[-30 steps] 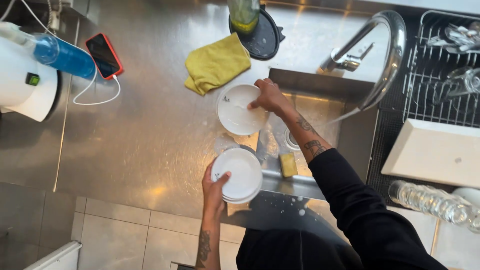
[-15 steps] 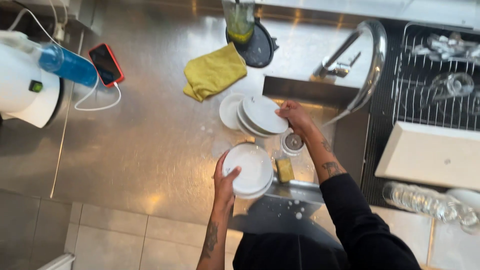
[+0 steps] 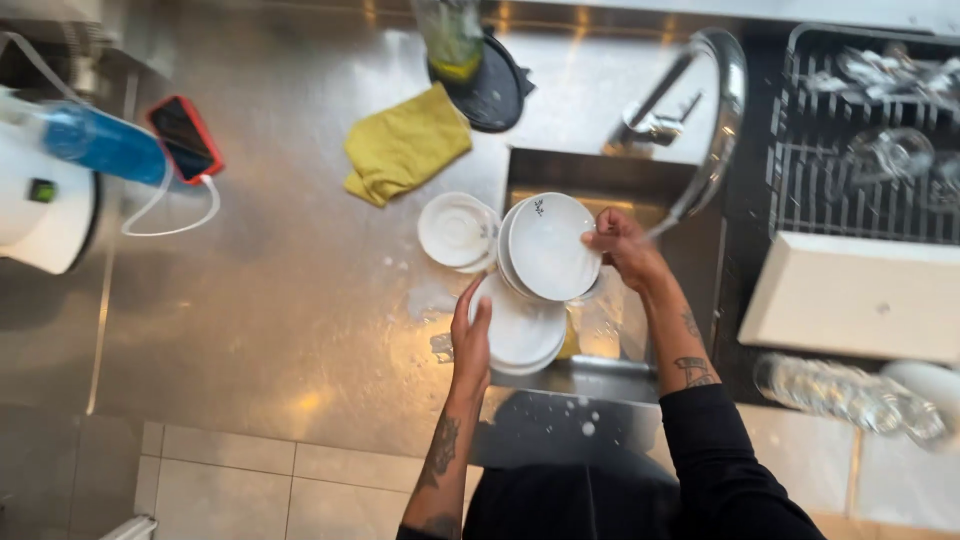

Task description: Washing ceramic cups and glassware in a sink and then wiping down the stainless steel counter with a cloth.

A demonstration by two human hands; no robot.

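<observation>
My right hand (image 3: 622, 250) grips the rim of a pair of white plates (image 3: 550, 245), tilted and held over the left edge of the steel sink (image 3: 600, 170). Just below them, my left hand (image 3: 470, 335) holds the left rim of another white plate stack (image 3: 520, 335) over the sink's front corner. A small white saucer (image 3: 457, 230) lies flat on the counter to the left of the lifted plates. Soapy water wets the counter beside my left hand.
A yellow cloth (image 3: 405, 145) lies behind the saucer, next to a blender jar on a dark base (image 3: 480, 70). A red-cased phone (image 3: 185, 135), blue bottle (image 3: 100, 145) and white appliance (image 3: 40, 210) sit far left. The faucet (image 3: 715, 110) arches over the sink; a dish rack (image 3: 865, 140) stands right.
My right hand lifted plates off the counter and carried them right, over the sink edge, leaving the saucer behind. My left hand stayed on its plates.
</observation>
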